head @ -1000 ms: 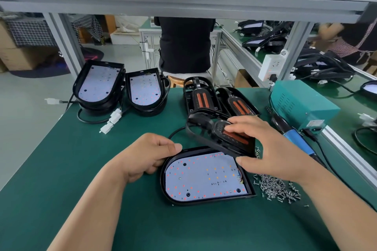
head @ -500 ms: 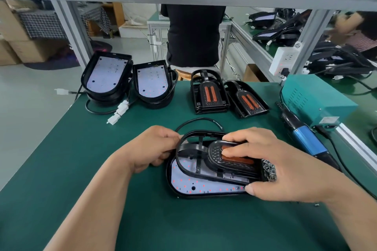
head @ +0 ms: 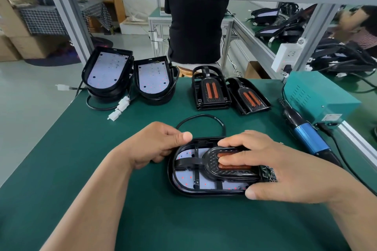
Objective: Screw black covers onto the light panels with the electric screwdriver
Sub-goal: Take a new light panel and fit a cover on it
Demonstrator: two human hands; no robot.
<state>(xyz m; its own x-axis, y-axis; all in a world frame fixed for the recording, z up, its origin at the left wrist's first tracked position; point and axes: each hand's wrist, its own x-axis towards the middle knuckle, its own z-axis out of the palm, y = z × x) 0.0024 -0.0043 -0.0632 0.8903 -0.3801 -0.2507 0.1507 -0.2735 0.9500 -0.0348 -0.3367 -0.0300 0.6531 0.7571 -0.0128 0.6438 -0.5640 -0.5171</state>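
The light panel [head: 183,181] lies flat on the tabletop [head: 102,169] right in front, its long axis running left to right, with the black cover [head: 212,159] resting on it. The left hand [head: 155,144] curls around the panel's rounded left end. The right hand [head: 271,165] lies spread over the cover, fingers straight and pressing down. The electric screwdriver [head: 308,138] lies just beyond the right hand, the nearer one to reach it. That hand hides most of the screws [head: 270,175], and the cover's right end may not be fully seated.
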